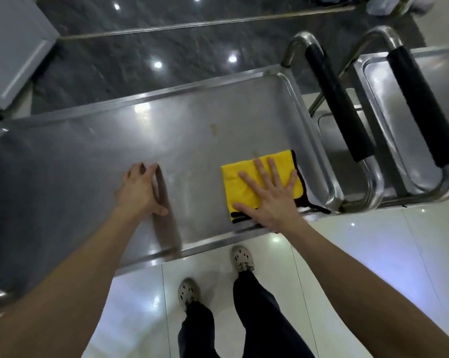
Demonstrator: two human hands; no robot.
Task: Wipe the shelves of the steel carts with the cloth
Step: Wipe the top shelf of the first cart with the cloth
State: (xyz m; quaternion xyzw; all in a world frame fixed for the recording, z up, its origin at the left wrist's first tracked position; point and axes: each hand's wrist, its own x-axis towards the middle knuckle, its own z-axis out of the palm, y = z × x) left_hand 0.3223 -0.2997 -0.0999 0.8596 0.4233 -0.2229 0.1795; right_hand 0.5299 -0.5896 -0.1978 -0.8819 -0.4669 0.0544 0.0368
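A folded yellow cloth [246, 177] with a dark edge lies on the right end of the steel cart's top shelf [89, 161]. My right hand [270, 200] lies flat on the cloth, fingers spread, pressing it down near the shelf's front rim. My left hand [140, 189] rests with its fingertips on the bare middle of the shelf, holding nothing. Two small yellowish stains [214, 128] mark the steel beyond the cloth.
A second steel cart [388, 99] stands to the right, its black-padded handle [422, 104] beside the first cart's handle [339, 104]. A dark polished wall or counter face rises behind. A grey cabinet [14, 47] is at the far left. My feet stand on white floor tiles [373, 254].
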